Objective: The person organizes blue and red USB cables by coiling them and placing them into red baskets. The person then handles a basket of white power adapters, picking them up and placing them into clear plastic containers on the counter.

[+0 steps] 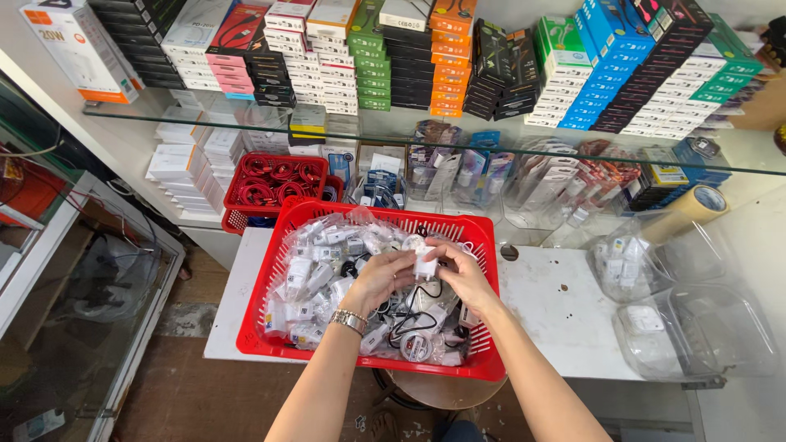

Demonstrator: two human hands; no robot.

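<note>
i anchor everything on the big red basket, which sits on the white worktop. left of the basket, a glass cabinet runs down to the floor. behind the basket's far left corner sits a smaller red basket of coiled red cables. inside the big basket i see a pile of white chargers in clear bags on its left half and loose black cables toward its near right. my left hand, with a metal watch at the wrist, is over the basket's middle, fingers curled, grip closed on the left side of a small white charger plug. my right hand comes in just right of that, over the basket too, fingers pinching the same plug from the other side. the plug is held above the basket contents, between both hands. right of the basket there are clear plastic tubs on the worktop, one with white items, and a tape roll behind them. above the basket, a glass shelf carries stacked coloured boxes.
</note>
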